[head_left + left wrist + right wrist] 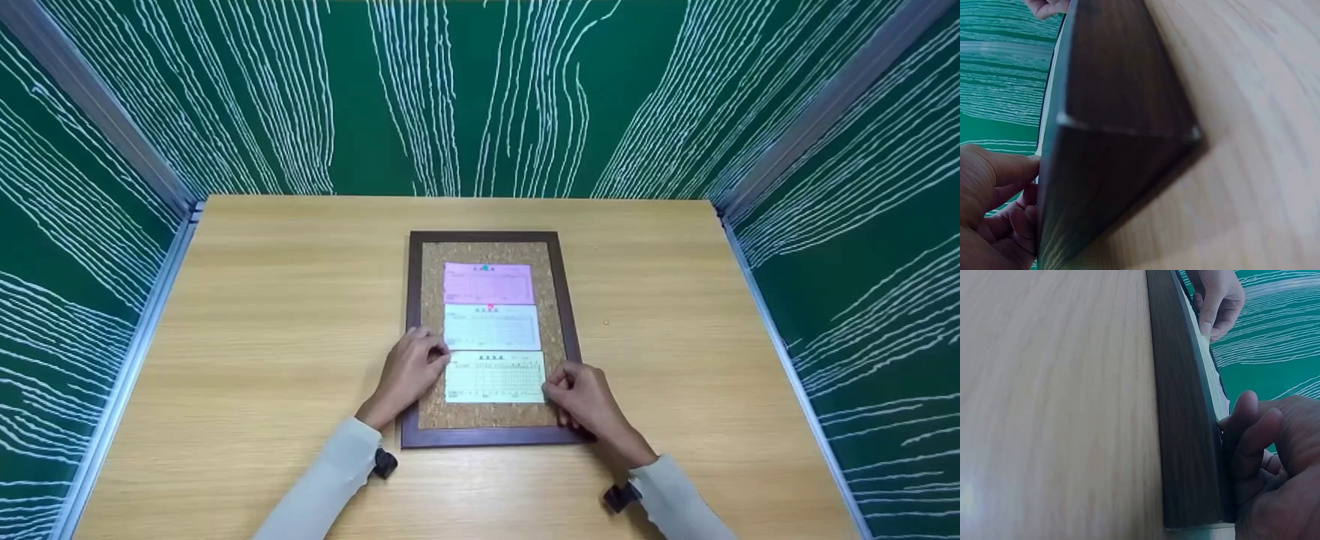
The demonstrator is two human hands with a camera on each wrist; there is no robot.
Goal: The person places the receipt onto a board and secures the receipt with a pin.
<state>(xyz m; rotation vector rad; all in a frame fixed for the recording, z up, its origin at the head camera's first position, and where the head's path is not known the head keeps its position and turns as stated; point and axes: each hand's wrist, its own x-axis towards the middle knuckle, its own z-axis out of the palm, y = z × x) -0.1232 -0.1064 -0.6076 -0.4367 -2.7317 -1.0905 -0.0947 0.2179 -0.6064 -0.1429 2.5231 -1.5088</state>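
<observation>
A corkboard (480, 416) in a dark brown frame (495, 437) lies flat, with three printed paper slips in a column on it. The lowest is a pale yellow-green slip (495, 382). My left hand (411, 367) pinches it at its upper left corner, and my right hand (589, 397) pinches its right edge near the lower corner. Above it lies a pale blue slip (491, 330) with a pink pushpin (490, 306) at its top edge. At the top a pink slip (487, 286) has a green pushpin (484, 268). Both wrist views show the frame's side, hiding most of the paper.
The board rests on a light wooden table (285, 300). Green panels (360, 97) with white wavy lines close off the back and both sides, joined by metal posts (127, 105). A tiny speck (606, 322) lies right of the board.
</observation>
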